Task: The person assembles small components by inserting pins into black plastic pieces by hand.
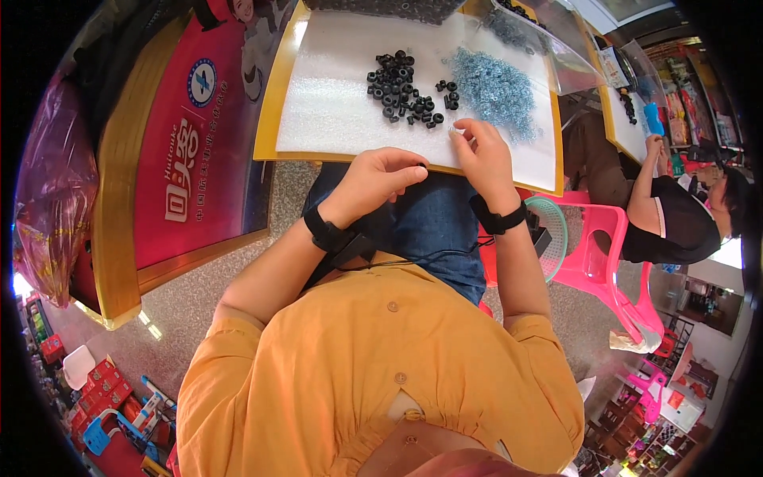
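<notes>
Near the front edge of the table, my left hand (380, 181) is closed in a pinch on a small black round part (422, 165), mostly covered by thumb and forefinger. To its right my right hand (486, 159) reaches over the white foam sheet (326, 103), thumb and forefinger together on a small clear piece (457, 130). Beyond the hands lies a loose heap of black round parts (391, 86), with a smaller cluster of them (450, 94) to its right. A wide pile of pale blue, see-through small pieces (499, 91) spreads just past my right hand.
A tray of dark parts (389, 8) stands at the table's far edge, beside a clear plastic bin (560, 48). Yellow edging (269, 119) borders the table. Rightward are a pink chair (608, 246), a green mesh basket (548, 238) and a seated person (675, 199) at another table.
</notes>
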A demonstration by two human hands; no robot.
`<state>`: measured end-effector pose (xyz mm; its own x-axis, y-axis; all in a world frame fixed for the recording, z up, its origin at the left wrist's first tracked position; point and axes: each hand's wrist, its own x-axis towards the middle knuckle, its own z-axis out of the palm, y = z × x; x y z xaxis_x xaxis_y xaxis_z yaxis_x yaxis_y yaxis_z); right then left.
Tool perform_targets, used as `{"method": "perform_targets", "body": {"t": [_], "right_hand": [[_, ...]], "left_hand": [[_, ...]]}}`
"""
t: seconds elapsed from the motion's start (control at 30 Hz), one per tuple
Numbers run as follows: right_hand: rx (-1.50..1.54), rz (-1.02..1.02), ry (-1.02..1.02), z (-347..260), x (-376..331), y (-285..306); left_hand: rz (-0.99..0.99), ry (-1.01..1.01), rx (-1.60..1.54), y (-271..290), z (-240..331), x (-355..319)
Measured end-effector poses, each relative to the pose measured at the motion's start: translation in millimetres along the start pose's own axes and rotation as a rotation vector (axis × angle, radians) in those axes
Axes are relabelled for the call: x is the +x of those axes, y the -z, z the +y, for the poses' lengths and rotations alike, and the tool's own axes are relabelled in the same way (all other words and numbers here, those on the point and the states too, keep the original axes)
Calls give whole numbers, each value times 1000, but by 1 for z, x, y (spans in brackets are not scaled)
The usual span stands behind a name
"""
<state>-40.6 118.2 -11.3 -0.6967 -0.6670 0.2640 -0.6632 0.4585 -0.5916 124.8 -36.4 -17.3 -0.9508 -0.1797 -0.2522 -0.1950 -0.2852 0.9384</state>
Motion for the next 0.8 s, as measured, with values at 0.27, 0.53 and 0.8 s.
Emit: {"method": "perform_targets", "body": {"t": [0.27,0.53,0.8], "right_hand": [[-137,-39,101,11,14,-5],[778,-297,-314,-34,-17,18],[870,-385,-335,-48,-29,21]], "left_hand": [[12,-50,-17,3,-6,2],[91,-273,194,-2,-1,-3],[151,-576,526,-4,4,-7]]}}
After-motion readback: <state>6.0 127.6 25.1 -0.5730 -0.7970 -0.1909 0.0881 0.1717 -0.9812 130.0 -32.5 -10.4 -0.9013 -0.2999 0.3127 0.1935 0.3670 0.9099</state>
